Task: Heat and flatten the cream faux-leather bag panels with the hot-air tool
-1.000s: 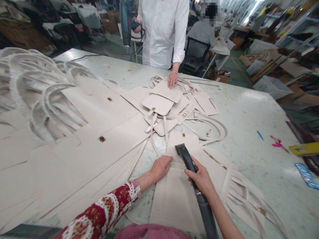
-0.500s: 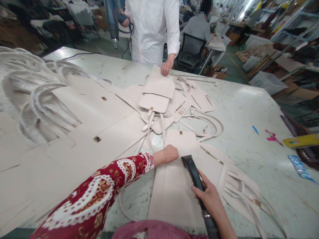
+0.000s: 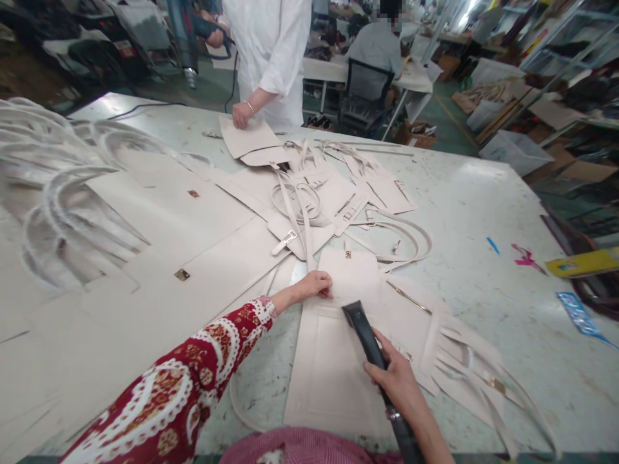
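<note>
My right hand (image 3: 396, 374) is wrapped round a black hand-held tool (image 3: 365, 335) with a long handle and a flat, wide head. The head is over a beige bag panel (image 3: 333, 380) in front of me. My left hand (image 3: 314, 285) is closed, resting by the left edge of that panel near its flap (image 3: 349, 274); what its fingers pinch, if anything, is hidden. A small gold-coloured fitting (image 3: 348, 255) is on the flap. Beige straps (image 3: 305, 241) lie just beyond my left hand.
Across the table (image 3: 459, 212), a person in white (image 3: 268, 51) holds a heat gun (image 3: 184, 48) and touches a beige bag piece (image 3: 256, 138). Wrapped handles (image 3: 72, 193) lie on stacked panels at left. More bag pieces (image 3: 469, 367) lie at right, beyond them a yellow packet (image 3: 583, 263).
My left hand has shifted slightly left and away from the tool's head. The tool has moved a little left. Across the table, the other person has pulled a bag piece to the left.
</note>
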Available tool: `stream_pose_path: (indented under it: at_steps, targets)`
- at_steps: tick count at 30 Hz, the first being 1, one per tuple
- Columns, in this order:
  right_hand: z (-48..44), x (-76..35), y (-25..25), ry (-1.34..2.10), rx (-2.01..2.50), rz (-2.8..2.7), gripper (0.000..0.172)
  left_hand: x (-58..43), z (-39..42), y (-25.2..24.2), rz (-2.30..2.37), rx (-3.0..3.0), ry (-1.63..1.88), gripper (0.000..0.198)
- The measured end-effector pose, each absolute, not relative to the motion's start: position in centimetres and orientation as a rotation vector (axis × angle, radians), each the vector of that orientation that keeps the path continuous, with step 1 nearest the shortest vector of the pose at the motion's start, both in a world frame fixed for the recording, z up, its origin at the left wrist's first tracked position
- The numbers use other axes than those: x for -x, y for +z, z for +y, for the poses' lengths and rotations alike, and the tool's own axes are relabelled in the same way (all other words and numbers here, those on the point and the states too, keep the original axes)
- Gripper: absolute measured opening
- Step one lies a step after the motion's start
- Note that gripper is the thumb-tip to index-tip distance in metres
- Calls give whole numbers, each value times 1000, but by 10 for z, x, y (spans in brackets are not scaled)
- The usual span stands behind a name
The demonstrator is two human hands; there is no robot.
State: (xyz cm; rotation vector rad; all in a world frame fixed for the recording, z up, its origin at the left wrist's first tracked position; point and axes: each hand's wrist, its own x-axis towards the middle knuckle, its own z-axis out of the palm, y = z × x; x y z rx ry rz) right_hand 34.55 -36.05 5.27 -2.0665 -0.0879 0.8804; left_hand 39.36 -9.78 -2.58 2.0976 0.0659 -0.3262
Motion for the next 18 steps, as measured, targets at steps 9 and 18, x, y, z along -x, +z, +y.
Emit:
stream_pose_path:
  at_steps: [9, 18]
  targets:
    - [-359, -365, 58, 1013, 1969, -145, 70, -326, -116, -23, 482, -2227, 107, 50]
    - [-302, -408, 72, 1245, 1785, -353, 61, -302, -134, -54, 548, -1749, 262, 72]
